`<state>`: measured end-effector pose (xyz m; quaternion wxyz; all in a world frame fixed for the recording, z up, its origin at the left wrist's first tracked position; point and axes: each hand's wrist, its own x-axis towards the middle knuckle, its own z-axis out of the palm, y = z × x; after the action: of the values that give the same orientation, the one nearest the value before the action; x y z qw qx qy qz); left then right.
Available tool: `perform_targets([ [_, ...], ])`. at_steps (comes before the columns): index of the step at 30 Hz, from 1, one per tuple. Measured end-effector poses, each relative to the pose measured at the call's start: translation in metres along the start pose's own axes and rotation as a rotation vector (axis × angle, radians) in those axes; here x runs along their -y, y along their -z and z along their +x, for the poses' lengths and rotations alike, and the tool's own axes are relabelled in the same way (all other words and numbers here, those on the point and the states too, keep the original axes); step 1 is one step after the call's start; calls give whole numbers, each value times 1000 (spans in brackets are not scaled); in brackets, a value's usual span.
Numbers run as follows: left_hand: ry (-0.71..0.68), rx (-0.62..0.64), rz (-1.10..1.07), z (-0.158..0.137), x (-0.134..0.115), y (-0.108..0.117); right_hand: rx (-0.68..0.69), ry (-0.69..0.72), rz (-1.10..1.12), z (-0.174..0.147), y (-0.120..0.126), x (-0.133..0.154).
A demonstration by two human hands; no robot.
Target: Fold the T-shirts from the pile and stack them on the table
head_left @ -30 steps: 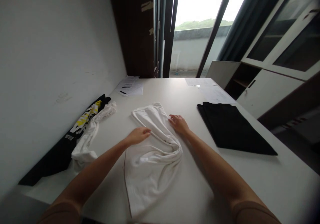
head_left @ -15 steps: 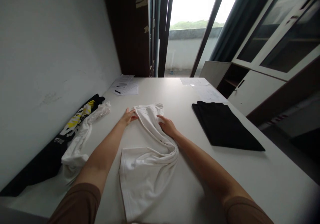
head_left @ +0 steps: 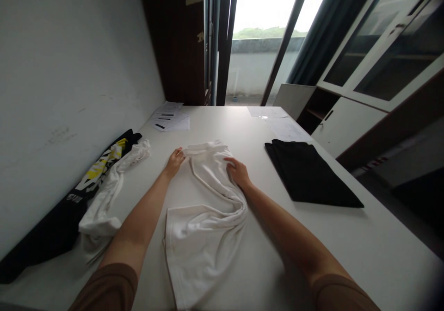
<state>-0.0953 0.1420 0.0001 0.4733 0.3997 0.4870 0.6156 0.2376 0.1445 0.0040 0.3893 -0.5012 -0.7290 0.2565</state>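
1. Left hand [head_left: 175, 163] and right hand [head_left: 238, 172] are held apart. The white garment's [head_left: 206, 239] far left corner is pinched by the left; the right's grip at its edge cannot be told.
2. Since a second ago, the left has been shifted there, so the far end is spread between both hands.
3. The garment is laid on the table [head_left: 222, 123].

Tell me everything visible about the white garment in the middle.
The white garment looks like soft, plain cloth. It lies on the white table, bunched into folds where it bends on the right; a band-like strip crosses its far end, and the near part lies flatter. The left hand touches its far left corner, the right hand its right edge.
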Motion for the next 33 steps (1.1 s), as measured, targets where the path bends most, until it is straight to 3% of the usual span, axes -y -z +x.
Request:
perform_targets([
  [6,-147,-147,-13,-14,8,9,8,10,108,12,0,-21],
  [13,-267,-265,143,-24,-7,9,-31,-77,259,20,12,-34],
  [23,-346,-446,570,-40,-27,6,52,75,-206,10,19,-12],
  [27,-397,-507,453,-37,-25,8,33,85,-323,4,26,2],
  [33,-287,-472,207,-30,-7,-12,3,55,-401,1,32,5],
])
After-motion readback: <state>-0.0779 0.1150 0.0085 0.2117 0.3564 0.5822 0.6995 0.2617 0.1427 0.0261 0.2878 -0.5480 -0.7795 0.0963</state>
